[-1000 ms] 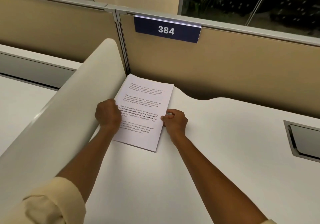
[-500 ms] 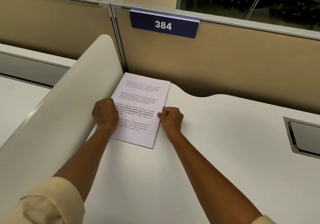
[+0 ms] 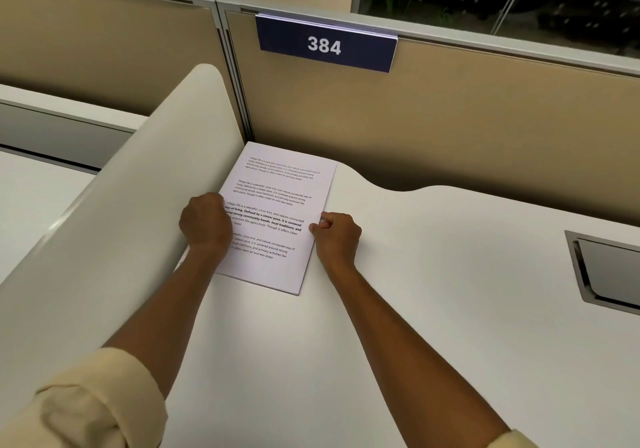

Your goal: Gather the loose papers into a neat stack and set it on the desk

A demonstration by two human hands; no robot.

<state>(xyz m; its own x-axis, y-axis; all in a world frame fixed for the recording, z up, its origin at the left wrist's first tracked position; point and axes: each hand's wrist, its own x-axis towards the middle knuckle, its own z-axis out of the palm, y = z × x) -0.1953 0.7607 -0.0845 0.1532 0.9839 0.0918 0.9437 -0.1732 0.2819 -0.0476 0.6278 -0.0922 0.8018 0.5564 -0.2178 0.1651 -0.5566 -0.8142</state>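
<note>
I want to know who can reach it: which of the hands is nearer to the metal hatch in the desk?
Right. The right hand is at the paper stack's right edge, toward the metal hatch; the left hand is farther left.

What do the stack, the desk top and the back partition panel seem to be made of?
Stack of papers: thin white printed sheets, matte, layered edges showing at the near corner. Desk: smooth off-white surface, probably laminate, with a soft sheen. Partition panel: flat, dull tan face, possibly fabric, in a pale grey frame, likely metal.

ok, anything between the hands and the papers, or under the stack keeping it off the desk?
Nothing visible. The left hand and right hand already press the side edges of the paper stack, which lies flat on the desk in the corner beside the curved divider.
</note>
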